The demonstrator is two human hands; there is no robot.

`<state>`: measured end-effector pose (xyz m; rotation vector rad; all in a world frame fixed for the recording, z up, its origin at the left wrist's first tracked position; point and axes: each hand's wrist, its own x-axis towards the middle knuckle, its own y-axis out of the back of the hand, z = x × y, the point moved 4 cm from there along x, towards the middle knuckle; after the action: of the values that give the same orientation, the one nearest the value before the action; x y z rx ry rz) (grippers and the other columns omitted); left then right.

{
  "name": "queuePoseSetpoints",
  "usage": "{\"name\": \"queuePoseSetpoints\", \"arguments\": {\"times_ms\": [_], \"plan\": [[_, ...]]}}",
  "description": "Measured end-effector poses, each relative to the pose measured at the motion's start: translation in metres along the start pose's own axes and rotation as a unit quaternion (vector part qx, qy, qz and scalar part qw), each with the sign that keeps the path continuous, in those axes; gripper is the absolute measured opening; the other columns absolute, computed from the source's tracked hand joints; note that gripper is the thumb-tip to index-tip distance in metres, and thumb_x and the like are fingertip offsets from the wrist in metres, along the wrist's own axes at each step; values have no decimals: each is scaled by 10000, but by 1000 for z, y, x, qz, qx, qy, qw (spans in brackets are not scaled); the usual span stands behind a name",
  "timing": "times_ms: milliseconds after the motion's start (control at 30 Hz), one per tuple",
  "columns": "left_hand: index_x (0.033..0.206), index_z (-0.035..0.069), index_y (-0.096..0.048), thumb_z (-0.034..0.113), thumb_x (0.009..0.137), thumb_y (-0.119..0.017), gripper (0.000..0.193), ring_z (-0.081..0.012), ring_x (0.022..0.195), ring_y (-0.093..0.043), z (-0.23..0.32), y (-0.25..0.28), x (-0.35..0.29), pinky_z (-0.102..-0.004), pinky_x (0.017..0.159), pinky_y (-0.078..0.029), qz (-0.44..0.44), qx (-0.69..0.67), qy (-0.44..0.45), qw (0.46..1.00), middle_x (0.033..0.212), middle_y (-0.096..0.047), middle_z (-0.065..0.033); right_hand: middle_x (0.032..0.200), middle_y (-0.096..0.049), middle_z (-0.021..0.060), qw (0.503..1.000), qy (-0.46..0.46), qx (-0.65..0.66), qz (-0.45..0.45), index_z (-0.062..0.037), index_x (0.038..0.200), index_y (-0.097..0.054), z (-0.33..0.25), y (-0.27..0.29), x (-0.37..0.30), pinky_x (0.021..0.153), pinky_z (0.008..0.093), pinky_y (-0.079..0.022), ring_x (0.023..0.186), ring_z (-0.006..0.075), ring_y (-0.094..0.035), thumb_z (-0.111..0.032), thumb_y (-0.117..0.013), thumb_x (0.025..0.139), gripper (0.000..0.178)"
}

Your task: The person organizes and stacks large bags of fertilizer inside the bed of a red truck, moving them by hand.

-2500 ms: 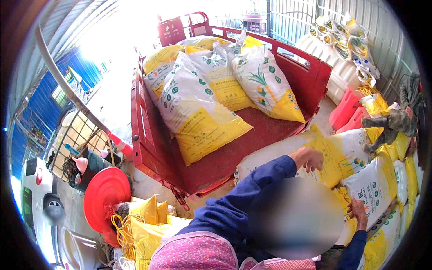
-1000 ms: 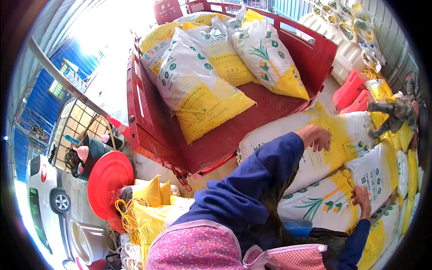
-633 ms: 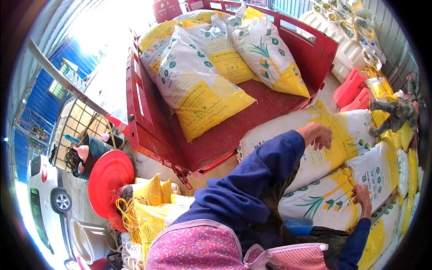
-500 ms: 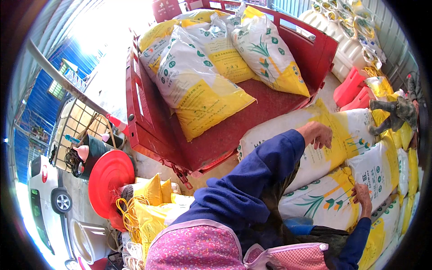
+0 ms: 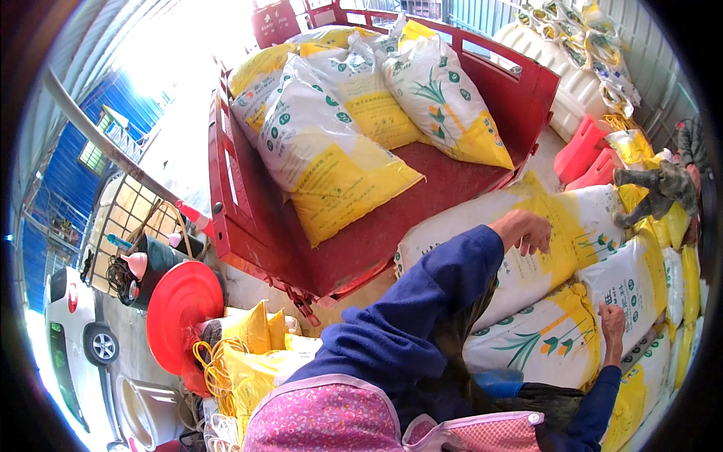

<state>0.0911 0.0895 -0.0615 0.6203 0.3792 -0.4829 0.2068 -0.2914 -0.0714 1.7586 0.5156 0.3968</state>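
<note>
My left hand [image 5: 525, 230] hangs over a white and yellow sack [image 5: 459, 233], its fingers loosely bent and apart, with nothing visible in them. Whether the fingertips touch the sack I cannot tell. At the right, my right hand [image 5: 612, 325] is closed, fingers curled in, beside a white sack [image 5: 621, 282] and the end of another sack [image 5: 538, 343] printed with orange flowers. What it grips, if anything, is hidden. Several full white and yellow sacks, among them a front one [image 5: 354, 188], lie in the red cargo bed [image 5: 444, 177] ahead.
A red metal side wall [image 5: 248, 218] bounds the bed. Red plastic cans [image 5: 584, 154] stand at the right, near a person's dark boots [image 5: 655, 192]. To the left are a red round lid [image 5: 184, 309], coiled yellow rope [image 5: 215, 373], a pale bucket [image 5: 147, 410] and a parked car [image 5: 75, 346].
My right hand's fingers have drawn in from spread to curled. My left hand has barely moved, staying over the sack. The view has shifted slightly.
</note>
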Motion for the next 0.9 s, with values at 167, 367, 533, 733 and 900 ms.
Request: {"name": "queuePoseSetpoints", "arguments": {"times_ms": [167,367,533,733,900], "plan": [[1097,53,-627,347,870,-552,379,-195,755,-667,3,-1,-8,-353,646,-540,9,0,-20,1000,933,-671,-83,619,-605,190,997,-35,45,58,40,662,-629,1,10,1,614,419,-438,587,315,-572,-490,-472,911,606],[1118,48,-589,357,874,-602,394,-227,764,-685,0,-3,-8,-374,633,-540,-6,-10,-9,1000,949,-681,-102,526,-584,171,991,-32,119,50,31,559,-635,8,-1,0,630,404,-469,456,298,-536,-490,-374,952,703],[914,65,-648,354,849,-621,298,-194,634,-646,-13,-1,12,-346,564,-529,15,-21,-41,999,777,-669,-78,562,-584,164,998,54,7,-43,11,894,-628,41,-16,6,580,419,-463,444,282,-534,-408,-462,912,451],[1047,22,-587,282,891,-565,305,-158,661,-633,-24,-5,30,-309,562,-541,-23,-45,-89,995,832,-637,-71,665,-619,104,983,-29,65,-172,-31,841,-642,-17,-13,-16,550,368,-479,537,221,-580,-443,-498,894,440],[1217,-8,-526,278,933,-546,404,-139,676,-649,-14,5,16,-272,575,-532,-19,-37,-57,998,909,-655,-107,724,-626,119,986,24,21,-161,-48,817,-637,-21,-9,-11,592,377,-471,626,249,-603,-431,-523,886,406]]}}
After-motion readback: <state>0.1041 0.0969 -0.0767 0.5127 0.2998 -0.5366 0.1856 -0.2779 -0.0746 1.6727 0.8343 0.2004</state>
